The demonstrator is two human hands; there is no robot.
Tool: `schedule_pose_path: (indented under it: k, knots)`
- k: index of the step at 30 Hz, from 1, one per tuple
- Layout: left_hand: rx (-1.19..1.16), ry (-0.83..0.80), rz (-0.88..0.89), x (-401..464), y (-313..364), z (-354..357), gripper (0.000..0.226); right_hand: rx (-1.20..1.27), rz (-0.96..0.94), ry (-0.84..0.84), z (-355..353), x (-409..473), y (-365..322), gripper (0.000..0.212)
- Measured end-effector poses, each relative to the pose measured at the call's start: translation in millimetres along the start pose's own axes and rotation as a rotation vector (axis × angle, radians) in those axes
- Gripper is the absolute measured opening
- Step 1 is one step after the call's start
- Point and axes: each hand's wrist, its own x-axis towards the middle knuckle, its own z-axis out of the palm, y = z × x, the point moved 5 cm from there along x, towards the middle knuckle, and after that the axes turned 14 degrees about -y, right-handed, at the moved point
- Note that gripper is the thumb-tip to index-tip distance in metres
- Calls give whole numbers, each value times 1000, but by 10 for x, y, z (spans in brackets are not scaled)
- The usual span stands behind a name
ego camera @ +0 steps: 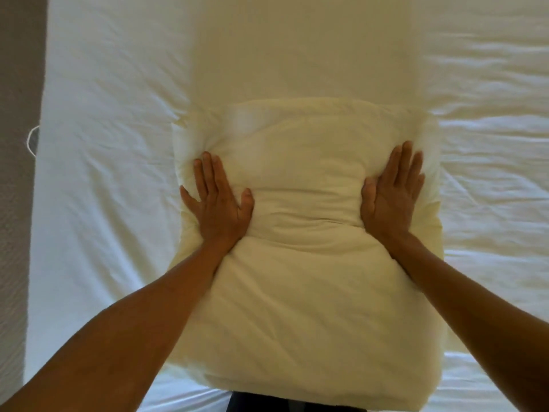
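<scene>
Here I'm looking straight down at the plump cream-white fabric pillow (309, 263), which lies flat on the wrinkled white bedsheet (104, 144), centred in my view with its near end right at the bottom of the picture. The left hand (218, 203) is flat on the pillow's left flank, fingers straight and spread, thumb out wide, gripping nothing. The right hand (392, 194) mirrors it on the right flank, fingers straight and close together, palm down and also holding nothing. Its fingertips are a little blurred. Both palms are sinking in, and the filling bulges up between them into a soft ridge with creases running across.

From that, I judge this thing as light and very soft. It gives wherever it's pressed and won't keep a shape on its own, and the cover looks smooth enough to slide over the sheet. There's nothing fragile here. To lift it I'd take it by the two long side edges or pinch the corners, because a grab in the middle would only gather loose cloth.

The long axis runs away from me, near edge to far edge, with the short ends nearest and farthest. The far end looks folded or tucked. The pillow sits nearly square to the bed.

Off to the left there's a grey textured surface (17, 114), with a thin white cord loop (31, 141) hanging at its edge.
</scene>
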Motion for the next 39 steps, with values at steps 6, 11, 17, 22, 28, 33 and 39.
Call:
schedule_pose_path:
  k: [6, 11, 17, 22, 28, 33, 39]
  knots:
    - [234, -72, 531, -942, 604, 52, 69, -209, -344, -122, 153, -942, -728, 79]
    - [323, -27, 440, -587, 58, 127, 77, -163, -391, 69, 135, -806, 147, 62]
    - [279, 54, 516, -431, 2, 349, 71, -179, -417, 197, 462, -510, 450, 64]
    - [289, 95, 517, -363, -31, 470, 69, -171, -493, 195, 612, -321, 500, 64]
    - [282, 104, 512, -321, -21, 501, 67, -174, -486, 197, 622, -304, 497, 60]
    - [275, 139, 517, -280, -42, 536, 67, -171, -486, 210, 639, -287, 494, 58]
    - [225, 183, 541, -235, -22, 493, 69, -132, -471, 221, 561, -265, 464, 57]
